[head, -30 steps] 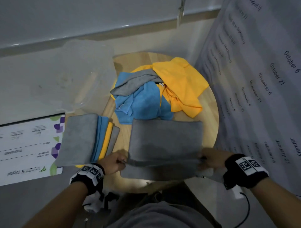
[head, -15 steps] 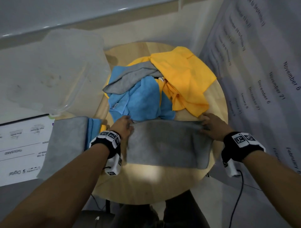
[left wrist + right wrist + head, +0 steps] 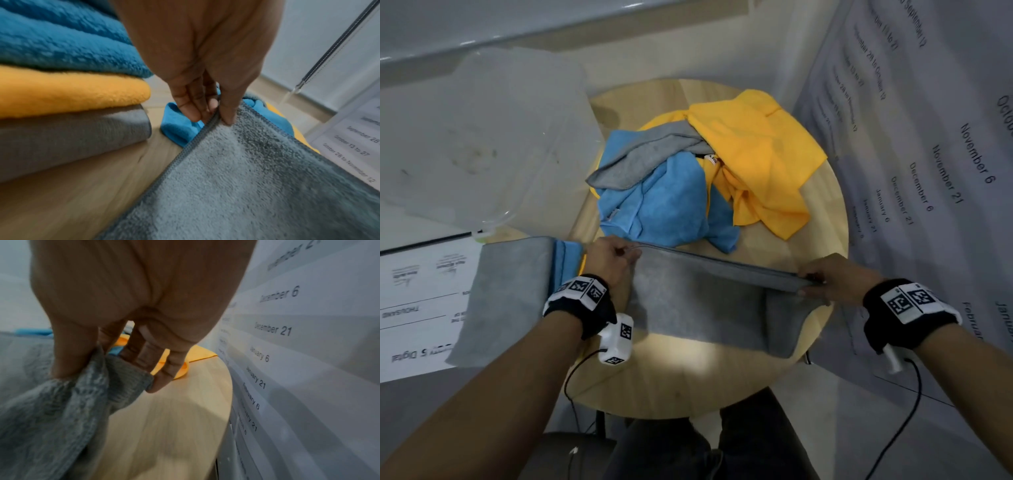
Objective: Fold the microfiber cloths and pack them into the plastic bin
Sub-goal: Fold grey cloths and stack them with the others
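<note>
A grey microfiber cloth [image 3: 702, 305] lies folded lengthwise on the round wooden table [image 3: 688, 387]. My left hand [image 3: 616, 255] pinches its far left corner [image 3: 213, 116] between thumb and fingers. My right hand [image 3: 825, 279] pinches the far right corner [image 3: 127, 374], bunched and lifted a little. Behind the cloth lies a loose heap: blue cloth [image 3: 671, 202], grey cloth [image 3: 650, 154], yellow cloth [image 3: 760, 150]. To the left is a stack of folded cloths [image 3: 510, 291] with grey on top; the left wrist view shows its blue, yellow and grey layers [image 3: 72, 91]. The clear plastic bin [image 3: 482, 137] stands at the back left.
A printed sheet [image 3: 417, 298] lies under the folded stack at the left. A large printed schedule [image 3: 928, 171] hangs close along the table's right edge. Cables run down from both wrist cameras in front of the table.
Both hands carried the near edge of the grey cloth away from me and over to its far edge, halving it. The right corner now sits slightly raised and nearer than the left.
</note>
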`<state>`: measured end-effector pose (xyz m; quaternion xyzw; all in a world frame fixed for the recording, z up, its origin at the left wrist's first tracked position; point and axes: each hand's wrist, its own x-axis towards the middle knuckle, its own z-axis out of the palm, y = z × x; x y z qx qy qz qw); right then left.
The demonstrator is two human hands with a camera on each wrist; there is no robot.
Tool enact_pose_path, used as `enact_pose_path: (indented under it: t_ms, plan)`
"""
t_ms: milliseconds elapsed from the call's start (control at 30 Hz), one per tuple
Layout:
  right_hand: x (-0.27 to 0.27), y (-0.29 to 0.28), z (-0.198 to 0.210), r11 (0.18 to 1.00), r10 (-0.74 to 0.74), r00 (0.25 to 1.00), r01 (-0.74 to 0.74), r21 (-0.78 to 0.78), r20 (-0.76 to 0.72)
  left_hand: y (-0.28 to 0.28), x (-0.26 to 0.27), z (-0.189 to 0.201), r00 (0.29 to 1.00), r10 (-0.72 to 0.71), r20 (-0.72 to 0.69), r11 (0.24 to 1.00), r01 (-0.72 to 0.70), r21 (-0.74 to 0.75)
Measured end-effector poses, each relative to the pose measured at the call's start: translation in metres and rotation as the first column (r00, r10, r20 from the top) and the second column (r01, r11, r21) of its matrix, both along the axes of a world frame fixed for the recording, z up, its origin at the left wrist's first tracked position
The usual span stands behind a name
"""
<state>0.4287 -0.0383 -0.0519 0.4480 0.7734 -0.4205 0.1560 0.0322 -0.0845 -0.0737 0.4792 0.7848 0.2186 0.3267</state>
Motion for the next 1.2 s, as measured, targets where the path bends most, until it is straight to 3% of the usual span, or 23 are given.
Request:
enact_pose_path:
  t_ms: [200,267,333,400,467,533,600,700,800,867,967,1067,1200]
  plan:
    - [0.016,0.011,0.024,0.993,-0.099,0.995,0.100,0.056,-0.022,-0.015,0.002,0.027,0.989,0.104,0.109,0.991,-0.112,0.068]
    - [0.017,0.015,0.031,0.995,-0.066,0.996,0.062,0.078,0.052,-0.016,0.002,0.036,0.980,0.142,0.142,0.984,-0.155,0.088]
    - [0.016,0.018,0.038,0.991,-0.029,0.991,0.012,0.131,0.130,-0.015,0.001,0.045,0.982,0.148,0.116,0.980,-0.162,0.118]
    - [0.017,0.021,0.042,0.973,-0.074,0.992,0.050,0.227,0.098,-0.017,-0.002,0.054,0.986,0.133,0.099,0.973,-0.149,0.174]
    - [0.015,0.021,0.047,0.960,-0.076,0.995,0.056,0.274,0.064,-0.021,-0.004,0.065,0.998,0.058,0.037,0.972,-0.065,0.225]
    - [0.009,0.018,0.050,0.960,-0.021,0.995,-0.007,0.280,0.097,-0.025,-0.003,0.073,0.984,-0.114,-0.139,0.980,0.134,0.145]
    - [0.006,0.021,0.057,0.938,-0.128,0.992,0.121,0.326,0.001,-0.021,-0.006,0.082,0.947,-0.204,-0.250,0.971,0.229,0.076]
    - [0.000,0.023,0.073,0.870,-0.192,0.970,0.239,0.432,-0.149,-0.011,-0.013,0.103,0.954,-0.058,-0.294,0.962,0.132,0.238]
    - [-0.004,0.008,0.088,0.748,-0.268,0.839,0.491,0.446,-0.474,-0.020,-0.015,0.125,0.996,0.089,-0.032,0.893,-0.065,0.445]
    - [-0.004,-0.014,0.083,0.711,-0.304,0.775,0.571,0.410,-0.554,-0.047,-0.012,0.117,0.997,0.067,0.033,0.870,-0.074,0.487]
    - [-0.005,-0.053,0.037,0.740,-0.249,0.871,0.453,0.497,-0.423,-0.090,-0.009,0.065,0.990,-0.139,-0.023,0.891,0.136,0.434]
    - [-0.006,-0.085,-0.018,0.834,-0.359,0.896,0.433,0.341,-0.260,-0.123,-0.005,-0.005,0.960,-0.280,0.001,0.933,0.272,0.234]
    - [0.002,-0.111,-0.052,0.847,-0.503,0.861,0.508,0.157,-0.075,-0.151,-0.010,-0.055,0.948,-0.314,-0.046,0.949,0.314,0.000]
